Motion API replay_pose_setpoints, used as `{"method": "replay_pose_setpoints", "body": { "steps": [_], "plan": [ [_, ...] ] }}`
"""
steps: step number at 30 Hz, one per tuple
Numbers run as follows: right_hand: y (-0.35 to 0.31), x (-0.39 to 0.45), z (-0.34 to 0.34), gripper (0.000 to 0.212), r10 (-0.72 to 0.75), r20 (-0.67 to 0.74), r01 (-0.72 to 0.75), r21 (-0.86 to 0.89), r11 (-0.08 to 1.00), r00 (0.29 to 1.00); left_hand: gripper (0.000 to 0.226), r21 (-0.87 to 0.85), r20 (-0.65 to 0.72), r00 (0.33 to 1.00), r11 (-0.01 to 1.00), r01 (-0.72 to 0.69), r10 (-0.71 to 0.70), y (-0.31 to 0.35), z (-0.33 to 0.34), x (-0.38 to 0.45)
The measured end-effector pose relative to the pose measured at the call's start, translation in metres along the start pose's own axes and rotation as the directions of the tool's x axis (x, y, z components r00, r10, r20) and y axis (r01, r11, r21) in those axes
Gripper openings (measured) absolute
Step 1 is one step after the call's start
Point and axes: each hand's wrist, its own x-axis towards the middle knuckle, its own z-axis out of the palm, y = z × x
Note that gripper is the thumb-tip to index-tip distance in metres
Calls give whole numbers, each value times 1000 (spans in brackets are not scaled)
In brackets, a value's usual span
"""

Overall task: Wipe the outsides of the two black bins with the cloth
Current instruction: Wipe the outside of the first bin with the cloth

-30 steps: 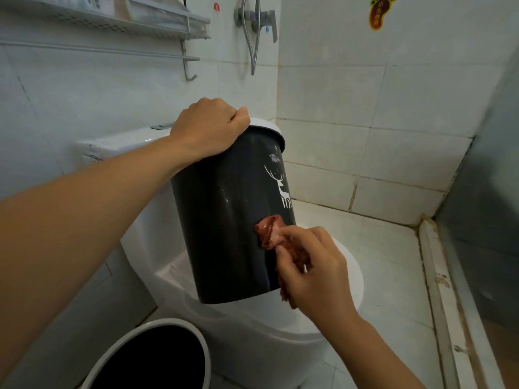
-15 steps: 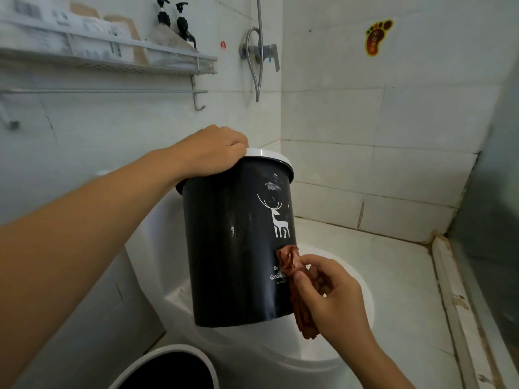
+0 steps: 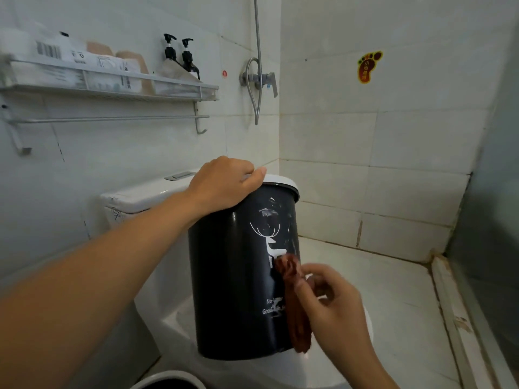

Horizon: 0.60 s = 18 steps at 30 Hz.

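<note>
— Up the side goes the cloth [image 3: 293, 301]! Half a second back it sat lower, by the small words. Now its top is on the legs of the white deer.

— Which hand has it?

— Her right hand [image 3: 332, 307]. The fingertips [image 3: 300, 284] pinch the reddish cloth and push its bunched top onto the black bin [image 3: 233, 276]. The rest of the cloth hangs down along the bin's side.

— And the other hand?

— His or her left hand [image 3: 223, 183] sits on top, fingers curled over the white rim [image 3: 283, 182], thumb side pressed on the edge. It holds the bin steady.

— Where is the bin?

— It stands on the closed toilet lid [image 3: 179, 318], tipped a little, in front of the tank [image 3: 146, 196].

— Is it clean now?

— Not yet, I think. I see pale smears above the deer's antlers. So the cloth likely has to climb more, then go round the back.

— What about the second bin?

— Only its white rim [image 3: 168, 381] peeks in at the bottom, on the floor. I guess that second bin is waiting its turn, so maybe half the job is left.
</note>
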Motion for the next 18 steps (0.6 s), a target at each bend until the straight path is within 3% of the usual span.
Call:
{"method": "replay_pose_setpoints", "body": {
  "steps": [6,13,18],
  "plan": [
    [-33,78,-7,18,-274,-166,244,-183,953,947,51,-149,-49,998,988,-39,32,13,10,-8],
    [-22,83,2,38,-331,-3,312,-335,889,943,48,-124,-90,996,992,-40,29,3,15,-9],
    [-20,76,-4,43,-418,-3,376,-433,819,908,45,-52,-120,986,991,-120,113,11,15,-12]
  ]
}}
